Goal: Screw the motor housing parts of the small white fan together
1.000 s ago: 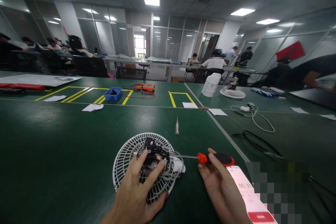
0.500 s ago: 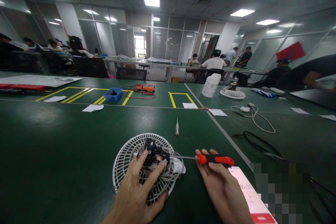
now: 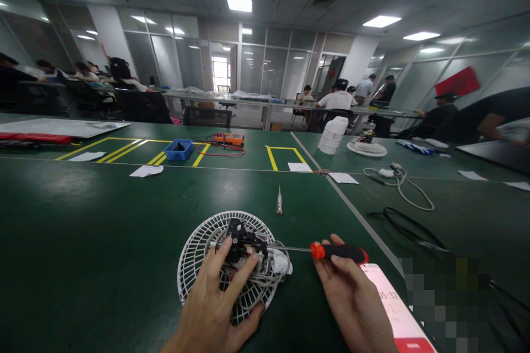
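Note:
My left hand lies over a white fan grille, fingers apart, with the index and middle fingertips holding the black fan motor and the thumb at the grille's near edge. Bundled grey cable and a white plug lie on the grille beside the motor. My right hand is closed around the red and black handle of a screwdriver. The screwdriver lies nearly level, its shaft reaching left to the motor assembly; where its tip sits is hard to make out.
A small clear-handled screwdriver lies beyond the grille. A lit phone is by my right wrist. Farther back are a blue bin, an orange multimeter, white stacked cups, another fan grille and loose cables.
The screwdriver handle has turned in my right hand, its fingers opening and then curling around it again. My left hand and the fan parts have stayed in place.

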The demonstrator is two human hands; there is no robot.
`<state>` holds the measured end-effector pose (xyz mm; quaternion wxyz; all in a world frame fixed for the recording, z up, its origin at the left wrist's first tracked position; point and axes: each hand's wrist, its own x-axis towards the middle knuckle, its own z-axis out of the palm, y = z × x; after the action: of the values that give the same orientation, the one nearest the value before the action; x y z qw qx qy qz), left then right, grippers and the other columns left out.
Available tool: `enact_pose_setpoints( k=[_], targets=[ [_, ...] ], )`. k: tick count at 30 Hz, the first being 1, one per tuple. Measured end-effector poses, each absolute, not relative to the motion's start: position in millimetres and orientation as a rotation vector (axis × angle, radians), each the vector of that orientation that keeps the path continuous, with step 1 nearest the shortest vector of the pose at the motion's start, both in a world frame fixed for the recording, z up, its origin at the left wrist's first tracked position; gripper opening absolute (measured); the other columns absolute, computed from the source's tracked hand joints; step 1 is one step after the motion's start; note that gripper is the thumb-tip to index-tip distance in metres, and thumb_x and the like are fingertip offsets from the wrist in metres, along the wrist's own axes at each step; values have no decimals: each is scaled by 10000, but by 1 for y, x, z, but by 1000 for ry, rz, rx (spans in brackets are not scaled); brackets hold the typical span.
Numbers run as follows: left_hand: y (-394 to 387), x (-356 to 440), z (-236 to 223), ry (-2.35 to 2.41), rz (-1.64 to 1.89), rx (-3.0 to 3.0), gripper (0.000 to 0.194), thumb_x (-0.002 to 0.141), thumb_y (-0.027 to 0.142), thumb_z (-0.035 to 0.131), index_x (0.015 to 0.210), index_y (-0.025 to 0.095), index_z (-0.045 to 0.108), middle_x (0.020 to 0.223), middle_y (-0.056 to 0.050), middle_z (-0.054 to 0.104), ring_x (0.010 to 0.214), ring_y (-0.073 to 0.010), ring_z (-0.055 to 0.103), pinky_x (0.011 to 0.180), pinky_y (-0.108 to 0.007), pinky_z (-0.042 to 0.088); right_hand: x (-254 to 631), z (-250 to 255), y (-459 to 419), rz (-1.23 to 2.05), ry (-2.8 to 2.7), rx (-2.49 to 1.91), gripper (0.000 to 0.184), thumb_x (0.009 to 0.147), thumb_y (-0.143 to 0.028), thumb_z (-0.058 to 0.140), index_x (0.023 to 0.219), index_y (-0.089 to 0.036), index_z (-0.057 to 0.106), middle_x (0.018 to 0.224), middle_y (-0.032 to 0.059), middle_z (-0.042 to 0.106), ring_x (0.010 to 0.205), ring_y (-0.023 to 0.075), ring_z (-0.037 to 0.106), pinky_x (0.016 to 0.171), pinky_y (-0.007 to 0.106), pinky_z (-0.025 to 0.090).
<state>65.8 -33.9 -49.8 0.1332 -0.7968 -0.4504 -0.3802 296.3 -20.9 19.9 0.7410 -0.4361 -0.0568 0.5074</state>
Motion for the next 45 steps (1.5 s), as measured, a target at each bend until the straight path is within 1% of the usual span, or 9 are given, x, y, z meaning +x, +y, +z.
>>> enact_pose_setpoints(
  k=[4, 7, 10, 16, 21, 26, 32, 39, 45],
  targets=[
    [-35, 66, -50, -1318, -1092, -2313, 710, 854, 428, 701, 1507, 293, 457, 1599, -173, 291, 1426, -407, 419, 1028, -600, 550, 296, 19, -20, 1113, -147, -933, 665, 406, -89, 878, 1040, -182, 697, 945, 58, 761, 991, 225, 719, 866, 320, 608],
    [-35, 66, -50, -1313, -1069, -2321, 710, 857, 418, 697, 1510, 289, 448, 1600, -179, 283, 1429, -403, 414, 1024, -592, 554, 295, 16, -20, 1085, -163, -958, 621, 431, -120, 926, 1003, -197, 697, 897, 15, 757, 894, 201, 733, 790, 299, 625],
    [-36, 66, -49, -1343, -1062, -2327, 696, 866, 403, 686, 1509, 296, 441, 1608, -173, 271, 1447, -392, 395, 1050, -593, 536, 294, 9, -19, 1074, -149, -983, 570, 425, -158, 969, 917, -196, 683, 833, -19, 738, 789, 194, 731, 696, 294, 634],
    [-38, 68, -49, -1377, -1053, -2324, 728, 842, 391, 708, 1511, 309, 433, 1618, -157, 255, 1437, -402, 410, 1056, -582, 537, 295, 2, -19, 1111, -123, -997, 526, 449, -192, 994, 848, -187, 650, 829, 2, 736, 797, 202, 732, 693, 296, 633],
    [-37, 67, -49, -1387, -1068, -2314, 749, 834, 378, 718, 1519, 329, 419, 1624, -149, 244, 1441, -399, 412, 1059, -572, 540, 294, 6, -19, 1099, -80, -998, 559, 414, -197, 1009, 822, -196, 628, 788, -11, 726, 755, 204, 730, 627, 279, 620],
    [-34, 65, -47, -1306, -1080, -2322, 757, 841, 380, 705, 1533, 317, 405, 1622, -180, 228, 1442, -408, 410, 1026, -586, 558, 292, 7, -17, 1080, -65, -1001, 550, 400, -209, 1011, 763, -207, 598, 718, -20, 709, 660, 191, 707, 559, 267, 592],
    [-33, 64, -49, -1301, -1121, -2329, 726, 844, 363, 720, 1508, 385, 428, 1635, -164, 204, 1466, -407, 382, 1012, -616, 556, 292, 7, -16, 1087, -74, -1009, 551, 417, -219, 1010, 755, -218, 575, 696, -8, 706, 660, 192, 706, 573, 265, 592],
    [-32, 63, -51, -1307, -1108, -2325, 727, 844, 383, 724, 1512, 330, 440, 1607, -185, 253, 1462, -414, 381, 1016, -613, 556, 293, 6, -16, 1098, -85, -1011, 554, 430, -229, 1003, 782, -219, 575, 709, -5, 715, 668, 188, 704, 587, 266, 599],
    [-33, 64, -49, -1313, -1105, -2315, 714, 854, 395, 713, 1511, 320, 445, 1608, -172, 261, 1446, -405, 409, 1026, -582, 562, 293, 6, -16, 1102, -59, -1012, 559, 430, -228, 999, 788, -222, 570, 700, -4, 714, 661, 188, 702, 583, 265, 595]
  ],
)
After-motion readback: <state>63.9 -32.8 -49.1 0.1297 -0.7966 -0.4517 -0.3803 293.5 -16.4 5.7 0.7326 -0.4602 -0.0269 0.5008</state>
